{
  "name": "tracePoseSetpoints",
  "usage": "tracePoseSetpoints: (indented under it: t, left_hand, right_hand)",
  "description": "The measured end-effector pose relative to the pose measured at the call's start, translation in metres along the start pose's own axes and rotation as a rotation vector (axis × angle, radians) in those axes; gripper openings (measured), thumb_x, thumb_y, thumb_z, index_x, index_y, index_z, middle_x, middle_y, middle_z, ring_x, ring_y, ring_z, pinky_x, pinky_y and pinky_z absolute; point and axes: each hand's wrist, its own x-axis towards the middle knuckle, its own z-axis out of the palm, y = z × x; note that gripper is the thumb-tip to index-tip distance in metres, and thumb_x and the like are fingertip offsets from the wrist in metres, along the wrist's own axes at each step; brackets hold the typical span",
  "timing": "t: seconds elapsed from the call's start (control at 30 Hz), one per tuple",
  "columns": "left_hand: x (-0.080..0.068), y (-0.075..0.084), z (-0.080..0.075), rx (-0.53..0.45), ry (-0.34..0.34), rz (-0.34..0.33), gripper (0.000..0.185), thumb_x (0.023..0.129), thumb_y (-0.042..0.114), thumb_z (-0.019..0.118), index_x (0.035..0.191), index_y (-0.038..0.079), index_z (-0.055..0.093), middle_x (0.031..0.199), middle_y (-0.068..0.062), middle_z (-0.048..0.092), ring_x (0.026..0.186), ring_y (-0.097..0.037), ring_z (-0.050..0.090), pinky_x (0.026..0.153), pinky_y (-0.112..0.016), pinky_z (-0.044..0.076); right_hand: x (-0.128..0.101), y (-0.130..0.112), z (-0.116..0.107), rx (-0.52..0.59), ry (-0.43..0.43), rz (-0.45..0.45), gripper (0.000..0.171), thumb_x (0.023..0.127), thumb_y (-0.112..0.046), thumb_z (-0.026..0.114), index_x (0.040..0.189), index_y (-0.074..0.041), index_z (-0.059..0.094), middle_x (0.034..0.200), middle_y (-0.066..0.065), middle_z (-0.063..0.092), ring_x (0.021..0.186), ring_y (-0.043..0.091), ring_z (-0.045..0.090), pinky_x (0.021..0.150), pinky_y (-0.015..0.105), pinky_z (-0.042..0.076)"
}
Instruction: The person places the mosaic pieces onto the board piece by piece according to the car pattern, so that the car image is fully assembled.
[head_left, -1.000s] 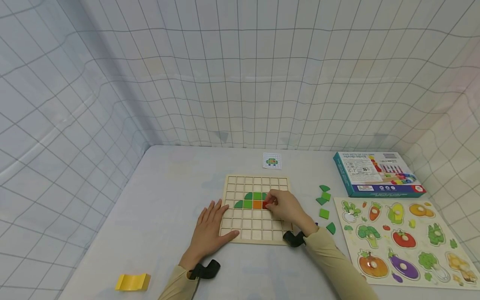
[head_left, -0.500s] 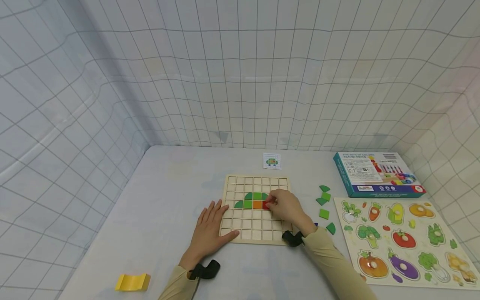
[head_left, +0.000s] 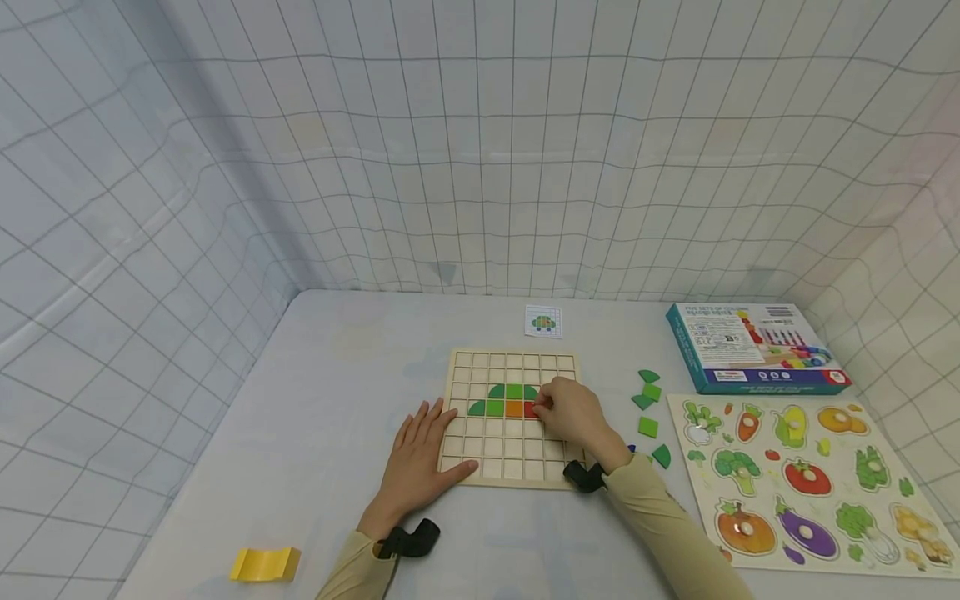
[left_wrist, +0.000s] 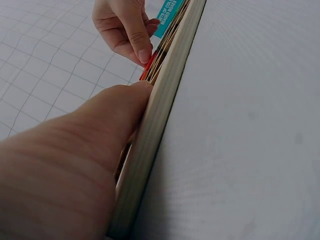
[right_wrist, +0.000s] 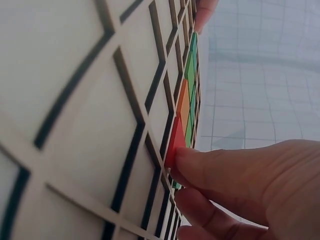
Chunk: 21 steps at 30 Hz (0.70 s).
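I have the table (head_left: 322, 392) in front of me, and on it the wooden grid board (head_left: 513, 417), lying flat between my two hands. My left hand (head_left: 420, 458) rests spread on the table, fingers relaxed and straight, thumb against the board's near left edge; I judge that bracing is worth keeping so the board cannot slide while I seat a piece. Right of the board lie a vegetable puzzle (head_left: 806, 483), a teal box (head_left: 753, 348) and a few loose green pieces (head_left: 649, 408); a small pattern card (head_left: 543, 322) sits just beyond the board.

On the board, green pieces (head_left: 504, 400) and an orange piece (head_left: 513, 409) already fill cells. My right hand (head_left: 573, 417) pinches the red piece (right_wrist: 175, 142) between thumb and fingertips, just right of the orange one. From the right wrist view it stands tilted, one edge raised out of its cell. To do this well, I should square it with the cell walls, lower it flat, then press gently before letting go.
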Motion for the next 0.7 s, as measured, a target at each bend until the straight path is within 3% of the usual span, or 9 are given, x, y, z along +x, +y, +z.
tracePoseSetpoints:
  t: [0.47,0.7]
  left_hand:
    - [0.0002,-0.0003,-0.0008,0.004,0.0,0.002,0.083,0.081,0.06,0.063,0.144,0.011,0.038,0.153,-0.013,0.025,0.142,-0.029,0.014,0.112,-0.045,0.007]
    - [-0.0006,-0.0006,-0.0001,-0.008,0.003,0.005,0.083,0.082,0.059,0.063,0.145,0.011,0.038,0.153,-0.013,0.025,0.142,-0.03,0.013,0.112,-0.046,0.007]
  right_hand:
    - [-0.0034,-0.0033,-0.0018,-0.07,-0.012,-0.005,0.007,0.082,-0.015,0.075,0.079,-0.009,0.075,0.072,-0.003,0.053,0.059,0.012,0.045,0.051,0.026,0.038]
    - [-0.0061,-0.0023,-0.0031,-0.05,-0.024,-0.01,0.007,0.082,-0.016,0.075,0.083,-0.009,0.075,0.07,-0.003,0.051,0.059,0.012,0.044,0.05,0.024,0.036]
